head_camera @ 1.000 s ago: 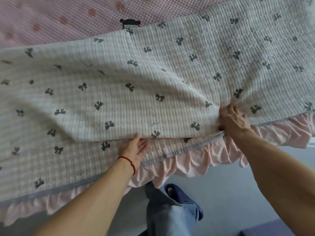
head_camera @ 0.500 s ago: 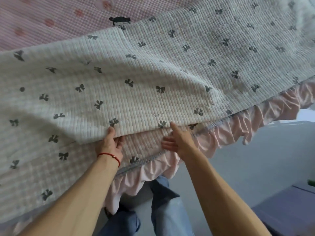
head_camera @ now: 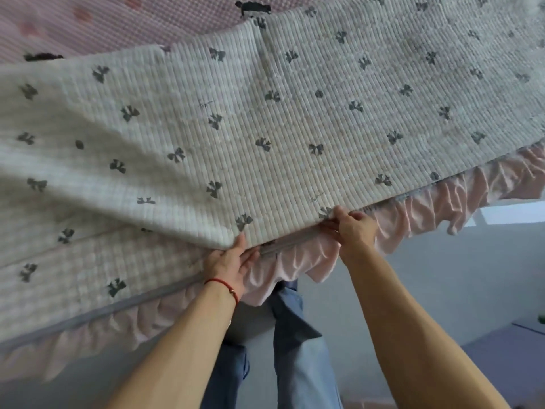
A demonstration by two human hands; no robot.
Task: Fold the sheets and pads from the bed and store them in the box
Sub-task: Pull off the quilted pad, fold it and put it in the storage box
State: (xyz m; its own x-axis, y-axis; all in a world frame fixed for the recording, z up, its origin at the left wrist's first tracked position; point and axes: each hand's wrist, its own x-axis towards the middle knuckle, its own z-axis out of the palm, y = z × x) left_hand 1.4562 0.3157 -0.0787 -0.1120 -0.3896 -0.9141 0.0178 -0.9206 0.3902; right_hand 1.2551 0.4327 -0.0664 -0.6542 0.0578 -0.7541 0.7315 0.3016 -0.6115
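Note:
A quilted cream pad (head_camera: 295,119) printed with dark bows and edged with a pink ruffle (head_camera: 427,208) lies across the bed, its far half folded over toward me. My left hand (head_camera: 233,261) holds the folded edge near the bed's front, thumb on top and fingers tucked under the layer. My right hand (head_camera: 351,228) pinches the same folded edge a little to the right, where it meets the grey piping of the lower layer. The storage box is not in view.
A pink checked sheet (head_camera: 118,22) with red spots covers the bed behind the pad. My legs in blue trousers (head_camera: 298,349) stand against the bed's front. Grey floor (head_camera: 442,290) lies to the right, with a purple surface (head_camera: 507,349) at the lower right.
The folded edge has been drawn closer to the bed's front edge. My right hand let go of the pad near the ruffle, moved left and took the fold. My left hand went from flat to holding.

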